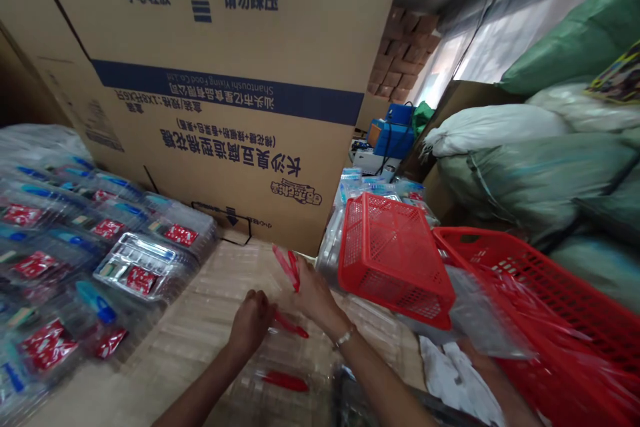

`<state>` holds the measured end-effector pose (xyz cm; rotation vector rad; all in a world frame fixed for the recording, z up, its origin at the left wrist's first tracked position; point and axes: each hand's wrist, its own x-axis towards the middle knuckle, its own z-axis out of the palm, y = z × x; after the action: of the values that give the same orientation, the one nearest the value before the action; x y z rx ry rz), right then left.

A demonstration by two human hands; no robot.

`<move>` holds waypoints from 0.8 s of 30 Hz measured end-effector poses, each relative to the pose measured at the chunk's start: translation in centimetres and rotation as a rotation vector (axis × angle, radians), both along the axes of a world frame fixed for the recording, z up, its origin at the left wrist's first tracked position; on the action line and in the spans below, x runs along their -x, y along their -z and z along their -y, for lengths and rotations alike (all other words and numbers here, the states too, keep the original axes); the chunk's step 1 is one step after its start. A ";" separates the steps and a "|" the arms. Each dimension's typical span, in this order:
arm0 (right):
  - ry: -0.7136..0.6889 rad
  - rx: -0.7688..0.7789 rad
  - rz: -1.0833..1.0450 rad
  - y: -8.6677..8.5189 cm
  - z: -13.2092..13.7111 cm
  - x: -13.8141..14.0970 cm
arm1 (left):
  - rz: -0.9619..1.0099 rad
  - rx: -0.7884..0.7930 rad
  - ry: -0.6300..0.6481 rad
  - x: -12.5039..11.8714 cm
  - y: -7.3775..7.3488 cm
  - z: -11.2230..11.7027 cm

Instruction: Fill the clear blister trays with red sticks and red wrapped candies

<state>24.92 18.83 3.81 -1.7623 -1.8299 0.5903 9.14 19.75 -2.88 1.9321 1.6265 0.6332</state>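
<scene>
My right hand point(314, 290) is closed around slim red plastic pieces point(293, 267), whose ends stick out past the fingers; blur hides their exact kind. My left hand point(251, 321) is curled into a fist just left of it, and what its fingers hold, if anything, is hidden. Another slim red piece point(294, 327) reaches rightward from beside the left fingertips, over clear plastic trays point(255, 373). Closer to me, a further red piece point(286, 381) lies in a clear tray.
Clear packs point(165, 230) with red packets and blue pieces crowd the left. A tall carton point(225, 127) stands behind. An upturned red basket point(395, 247) is at right, beside a larger red basket point(555, 293) and a white cloth point(460, 380). Sacks point(555, 167) are piled beyond.
</scene>
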 end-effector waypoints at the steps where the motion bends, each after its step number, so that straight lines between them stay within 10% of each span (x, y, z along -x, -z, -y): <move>1: 0.009 0.002 0.071 0.4 -1.8 0.3 | -0.030 -0.001 0.009 0.0 0.0 0.1; 10: 0.052 -0.033 0.025 4.4 -7.1 -0.2 | -0.190 0.008 0.220 0.8 -0.4 1.0; 24: -0.130 0.116 -0.736 2.4 2.4 -3.7 | -0.399 -0.016 0.229 0.5 -1.3 1.8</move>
<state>28.58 16.48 1.44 -1.2421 -1.4003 1.2239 8.66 18.00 -1.60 2.3236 1.5872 0.1754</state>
